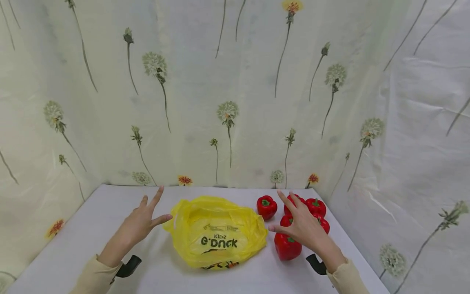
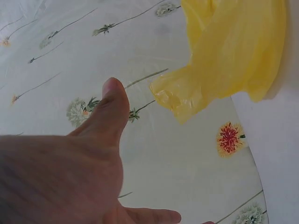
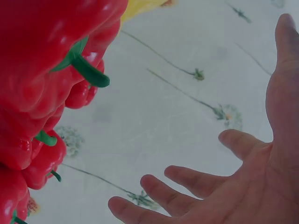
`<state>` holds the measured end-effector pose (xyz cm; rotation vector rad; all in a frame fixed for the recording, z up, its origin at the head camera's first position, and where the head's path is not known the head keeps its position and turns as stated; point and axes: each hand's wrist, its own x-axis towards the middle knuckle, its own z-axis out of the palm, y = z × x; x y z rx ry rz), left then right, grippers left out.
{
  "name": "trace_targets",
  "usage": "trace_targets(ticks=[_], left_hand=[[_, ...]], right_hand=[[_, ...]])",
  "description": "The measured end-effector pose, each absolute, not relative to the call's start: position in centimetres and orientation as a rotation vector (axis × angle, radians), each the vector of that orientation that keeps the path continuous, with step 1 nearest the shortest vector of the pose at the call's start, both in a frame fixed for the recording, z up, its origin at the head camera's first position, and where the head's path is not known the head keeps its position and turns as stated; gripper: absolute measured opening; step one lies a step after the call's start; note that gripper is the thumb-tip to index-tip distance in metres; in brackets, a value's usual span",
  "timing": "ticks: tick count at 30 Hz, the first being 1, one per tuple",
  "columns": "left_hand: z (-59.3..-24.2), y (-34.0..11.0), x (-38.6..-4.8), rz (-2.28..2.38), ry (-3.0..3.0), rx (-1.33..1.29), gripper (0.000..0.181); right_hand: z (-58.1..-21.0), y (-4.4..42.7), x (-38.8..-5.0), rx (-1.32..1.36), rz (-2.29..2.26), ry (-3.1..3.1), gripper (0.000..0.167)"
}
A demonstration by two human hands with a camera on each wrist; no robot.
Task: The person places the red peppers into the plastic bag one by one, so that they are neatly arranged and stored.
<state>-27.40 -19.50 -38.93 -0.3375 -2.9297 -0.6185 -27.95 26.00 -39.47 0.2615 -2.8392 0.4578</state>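
Yellow bag point(image 1: 219, 232) at ctr. of table point(image 1: 88, 232), mouth open, inner wall showing; red peppers point(image 1: 288, 248) outside bag, on R side; L grip point(image 1: 137, 223) spread wide, near bag's L rim; R grip point(image 1: 305, 225) also wide, nr. peppers.

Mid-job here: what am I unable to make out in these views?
Head: the right hand covers parts of the red peppers, so their exact count is unsure.
Right wrist: the left edge cuts off the nearest peppers.
Left wrist: the bottom edge cuts off some fingers of the left hand; the top edge crops the yellow bag.
Head: the bag's faint print is too small to read.
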Motion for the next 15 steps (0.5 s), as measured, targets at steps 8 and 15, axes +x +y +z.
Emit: trace_targets(ticks=[8, 15], left_hand=[[-39.4, -18.8, -26.8, -0.681, -2.926, -0.392, 0.091], [-40.1, -17.8, -25.8, -0.723, -2.976, -0.387, 0.09]], right_hand=[[-39.5, 26.0, -26.8, 0.277, 0.525, -2.826, 0.109], [-40.2, 26.7, -25.9, 0.238, 0.686, -2.818, 0.108]])
